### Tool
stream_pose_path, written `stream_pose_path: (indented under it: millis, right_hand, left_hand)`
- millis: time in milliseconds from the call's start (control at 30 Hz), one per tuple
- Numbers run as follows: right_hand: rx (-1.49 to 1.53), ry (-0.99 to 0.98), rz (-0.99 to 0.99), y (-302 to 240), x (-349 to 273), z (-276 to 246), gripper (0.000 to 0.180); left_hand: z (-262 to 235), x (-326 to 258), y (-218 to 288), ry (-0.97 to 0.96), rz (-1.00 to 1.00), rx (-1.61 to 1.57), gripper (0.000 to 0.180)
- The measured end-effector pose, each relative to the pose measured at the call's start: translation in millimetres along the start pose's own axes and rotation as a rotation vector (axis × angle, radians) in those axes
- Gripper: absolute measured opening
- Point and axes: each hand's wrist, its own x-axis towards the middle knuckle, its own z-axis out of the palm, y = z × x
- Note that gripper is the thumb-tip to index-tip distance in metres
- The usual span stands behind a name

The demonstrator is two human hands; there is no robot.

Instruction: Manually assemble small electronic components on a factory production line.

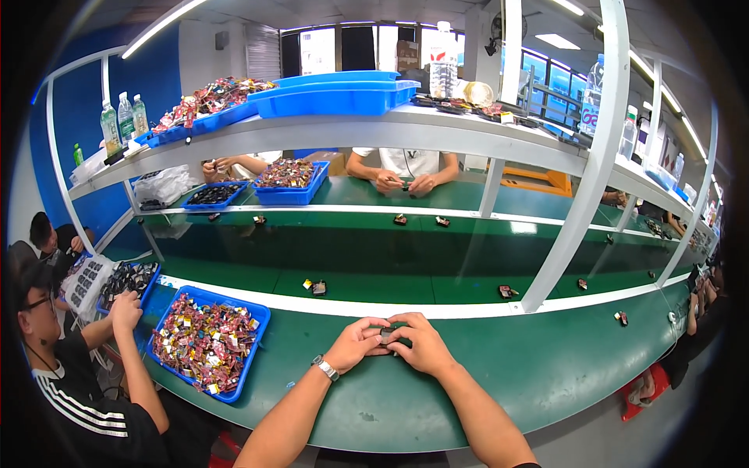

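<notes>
My left hand (355, 344), with a metal-banded watch (326, 367) at its wrist, and my right hand (424, 345) meet over the green bench (367, 413). Between their pinched fingertips is a small dark piece (385, 332), mostly covered by the fingers; its kind cannot be made out. Both hands are closed on it, thumbs toward each other. To the left of my left hand stands a blue tray (260, 327) heaped with small red, white and yellow electronic parts (204, 343).
Beyond a white rail (437, 310), small assemblies (319, 288) lie on a dark green belt (367, 269). A white post (573, 171) rises ahead right, below a loaded shelf (343, 129). A co-worker (86, 374) sits close at left; another person's hands (402, 183) work opposite.
</notes>
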Motion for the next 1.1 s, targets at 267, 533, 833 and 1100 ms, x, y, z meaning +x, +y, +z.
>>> stream_pose_path:
  millis: [267, 533, 833, 1100]
  right_hand:
    - [-0.096, 0.07, 0.031, -2, -1, 9, 0.009]
    - [-0.008, 0.081, 0.091, -4, -2, 10, 0.009]
    - [0.08, 0.069, 0.06, -2, -9, 6, 0.01]
    - [0.046, 0.211, 0.094, -9, -8, 21, 0.012]
  left_hand:
    - [-3, 0, -2, -0.033, -0.001, -0.027, 0.034]
    - [-6, 0, -2, -0.116, 0.068, 0.032, 0.036]
    - [0, -1, -2, -0.075, -0.002, 0.014, 0.03]
    - [-7, 1, -5, -0.022, -0.017, 0.01, 0.028]
